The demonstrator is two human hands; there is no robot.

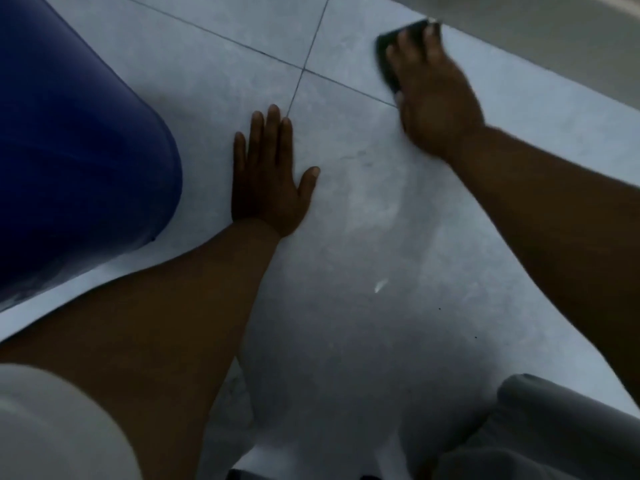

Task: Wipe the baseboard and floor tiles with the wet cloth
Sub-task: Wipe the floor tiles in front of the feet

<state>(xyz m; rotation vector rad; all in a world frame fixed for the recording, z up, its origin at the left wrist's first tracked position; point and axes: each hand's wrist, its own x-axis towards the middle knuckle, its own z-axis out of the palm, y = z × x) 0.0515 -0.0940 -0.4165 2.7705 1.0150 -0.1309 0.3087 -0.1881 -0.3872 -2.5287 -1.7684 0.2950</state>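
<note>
My right hand [433, 95] presses a dark cloth [386, 60] flat on the pale floor tiles [346, 209], close to the baseboard [554, 39] at the upper right. The cloth shows only at the fingertips and along the hand's left side; the rest is hidden under the palm. My left hand [268, 174] lies flat on the tiles with fingers spread, holding nothing, just below the crossing of the dark grout lines [303, 69]. A faint wet sheen marks the tile between the two hands.
A large blue rounded container [76, 143] stands on the floor at the left, close to my left hand. Grey fabric of my clothing [540, 431] fills the lower right corner, and a white sleeve [52, 427] the lower left.
</note>
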